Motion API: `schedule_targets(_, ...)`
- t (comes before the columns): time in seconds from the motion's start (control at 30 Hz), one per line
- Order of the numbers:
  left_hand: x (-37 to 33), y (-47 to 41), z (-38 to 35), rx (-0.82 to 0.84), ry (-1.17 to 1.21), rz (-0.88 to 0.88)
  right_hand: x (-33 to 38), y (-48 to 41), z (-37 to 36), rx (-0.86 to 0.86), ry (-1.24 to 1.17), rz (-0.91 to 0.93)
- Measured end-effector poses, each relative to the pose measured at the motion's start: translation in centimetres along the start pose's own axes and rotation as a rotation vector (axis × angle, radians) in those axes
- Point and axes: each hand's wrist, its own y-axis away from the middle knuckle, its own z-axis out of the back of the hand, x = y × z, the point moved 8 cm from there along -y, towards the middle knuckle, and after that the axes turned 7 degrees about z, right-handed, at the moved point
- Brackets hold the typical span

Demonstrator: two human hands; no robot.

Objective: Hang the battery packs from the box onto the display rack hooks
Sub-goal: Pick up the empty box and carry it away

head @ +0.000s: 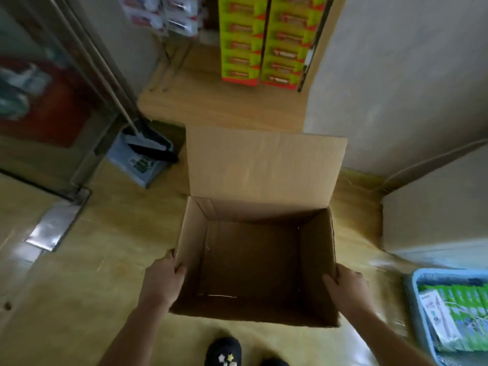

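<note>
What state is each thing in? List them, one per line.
Box: open, far flap up, nothing inside.
Left hand: grips the box's left wall.
Right hand: grips the box's right wall.
Battery packs: hanging in two columns.
Basket: holds green packets.
Dustpan: standing upright.

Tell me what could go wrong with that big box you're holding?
The box looks empty, so there may be nothing left to hang. The left hand and right hand grip only its thin side walls, which might bend or slip. Its raised flap hides the floor ahead, and the blue basket sits close by, so tripping seems possible.
</note>
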Motion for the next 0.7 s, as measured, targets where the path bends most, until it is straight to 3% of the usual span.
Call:
schedule_targets(0.33, 17.6, 12.4, 14.4, -0.215, 0.3, 0.306, 22.6, 9.3, 1.3, 0.073, 0.296, 0.413)
schedule_targets(0.57, 37.0, 21.2, 16.2, -0.359, 0.524, 0.624, 39.0, 18.3, -10.8, 0.251, 0.532, 0.636)
schedule_targets(0.7, 48.2, 27.2, 15.1, -0.403, 0.629, 0.811, 46.0, 25.0, -20.4, 0.267, 0.63, 0.78)
